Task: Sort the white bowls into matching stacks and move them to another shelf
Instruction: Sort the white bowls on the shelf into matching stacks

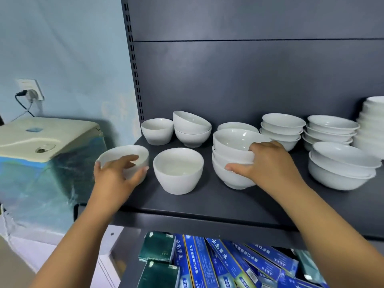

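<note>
Many white bowls stand on a dark shelf (207, 200). My left hand (116, 173) grips a small deep bowl (124, 155) at the shelf's left front corner, fingers curled over its rim. A matching deep bowl (178, 171) stands alone beside it. Behind are one more deep bowl (157, 130) and a stack of two (192, 129), the top one tilted. My right hand (268, 161) holds the side of a stack of three wider bowls (230, 154), thumb low, fingers at the top rim.
Further right are stacks of shallow bowls (281, 129), (330, 129), a front stack of large bowls (340, 167) and a tall stack (372, 125) at the frame edge. Blue and green boxes (218, 265) fill the shelf below. A wrapped appliance (41, 154) stands left of the shelf.
</note>
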The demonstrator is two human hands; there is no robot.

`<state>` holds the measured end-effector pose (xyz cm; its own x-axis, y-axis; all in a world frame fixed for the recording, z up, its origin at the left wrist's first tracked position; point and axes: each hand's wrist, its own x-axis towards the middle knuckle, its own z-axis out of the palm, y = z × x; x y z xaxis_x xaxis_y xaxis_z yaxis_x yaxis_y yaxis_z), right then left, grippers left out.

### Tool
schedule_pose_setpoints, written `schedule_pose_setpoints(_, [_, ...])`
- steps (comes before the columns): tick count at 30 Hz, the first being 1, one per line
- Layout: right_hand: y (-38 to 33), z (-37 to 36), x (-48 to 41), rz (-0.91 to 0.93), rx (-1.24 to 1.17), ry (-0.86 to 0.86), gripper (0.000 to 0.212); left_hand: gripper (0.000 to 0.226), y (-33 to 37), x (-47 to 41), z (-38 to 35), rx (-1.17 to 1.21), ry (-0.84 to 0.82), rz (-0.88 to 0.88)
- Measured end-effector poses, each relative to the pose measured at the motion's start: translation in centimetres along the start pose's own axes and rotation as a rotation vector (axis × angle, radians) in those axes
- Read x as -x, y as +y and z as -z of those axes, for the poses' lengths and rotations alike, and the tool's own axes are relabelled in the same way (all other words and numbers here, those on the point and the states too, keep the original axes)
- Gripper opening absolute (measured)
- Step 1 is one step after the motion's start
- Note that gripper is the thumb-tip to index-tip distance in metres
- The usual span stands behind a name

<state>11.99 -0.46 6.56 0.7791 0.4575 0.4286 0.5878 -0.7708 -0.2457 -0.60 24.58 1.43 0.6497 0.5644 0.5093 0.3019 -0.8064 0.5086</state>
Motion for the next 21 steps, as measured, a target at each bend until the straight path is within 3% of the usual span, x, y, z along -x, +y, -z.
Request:
schedule_pose_setpoints(6, [-0.1,0.1,0.3,0.027,-0.051,0.013,0.052,0.020,0.4,-0.4,-0.2,0.088,0.041,-0.076])
schedule_pose_setpoints(8, [0.5,0.6,0.3,0.043,-0.185,0.009,0.055,0.026,0.7,-0.3,-0.3,0.119,0.095,-0.113])
schedule_pose_setpoints(12, [1.6,1.6,-0.1,-0.027,-0.316,-0.073,0.048,0.042,3.5,0.1,-0.7,0.209,0.207,-0.370])
schedule_pose_setpoints(16, [2.5,1.9,-0.4,-0.020,-0.332,-0.118,0.040,0.052,5.7,0.3,-2.4,0.205,0.067,-0.471])
schedule_pose_setpoints(19, [3.1,1.3,-0.4,0.012,-0.429,-0.060,0.021,0.068,5.9,0.8,-4.0,0.036,-0.136,-0.330])
schedule_pose_setpoints(20, [3.3,0.8,-0.3,0.000,-0.494,-0.011,0.027,0.067,5.8,0.9,-4.3,-0.001,-0.142,-0.309])
schedule_pose_setpoints(21, [3.7,0.0,-0.2,-0.036,-0.603,0.027,0.045,0.065,5.8,1.0,-4.6,-0.008,-0.131,-0.315])
